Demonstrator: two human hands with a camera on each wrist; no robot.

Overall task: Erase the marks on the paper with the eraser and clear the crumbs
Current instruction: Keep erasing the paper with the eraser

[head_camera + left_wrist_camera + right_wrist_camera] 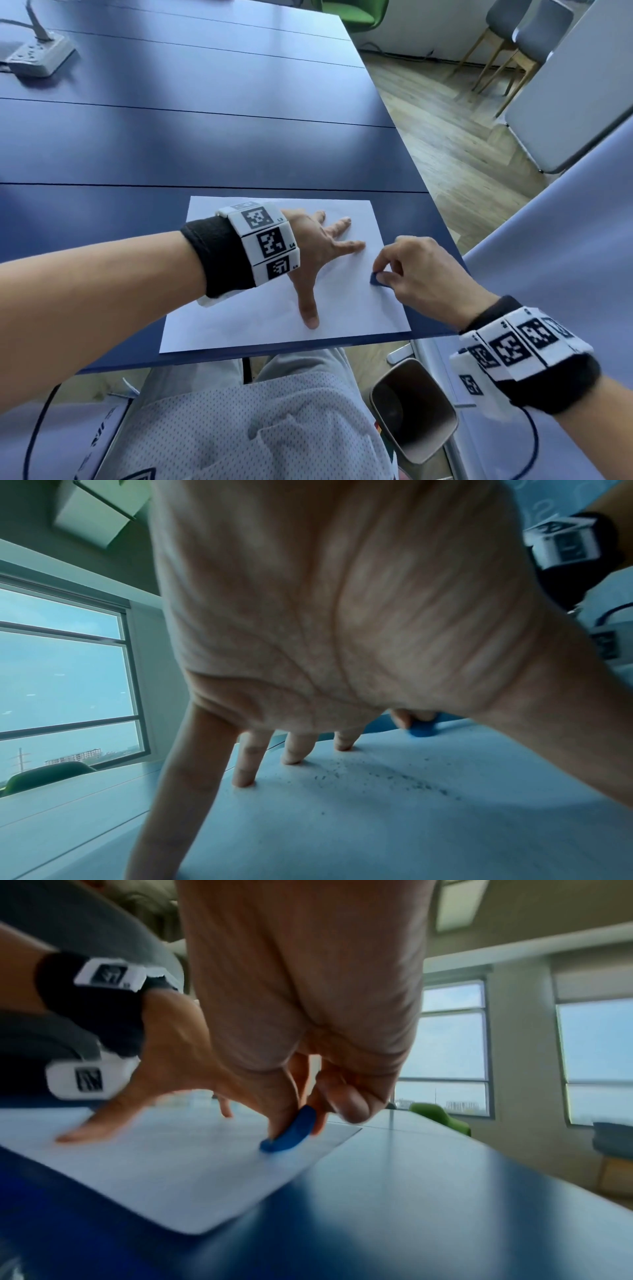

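A white sheet of paper lies at the near right corner of the blue table. My left hand is spread flat on the paper, fingers straight, pressing it down. My right hand pinches a small blue eraser between thumb and fingers, its lower edge touching the paper near the right edge. In the left wrist view, dark eraser crumbs are scattered on the paper under my palm, with the eraser beyond. The right wrist view shows the eraser tilted on the paper. I see no pencil marks.
A grey power strip with a cable sits at the table's far left. The table edge runs just right of the paper. Below it stands a dark bin by my legs. Chairs stand across the wooden floor.
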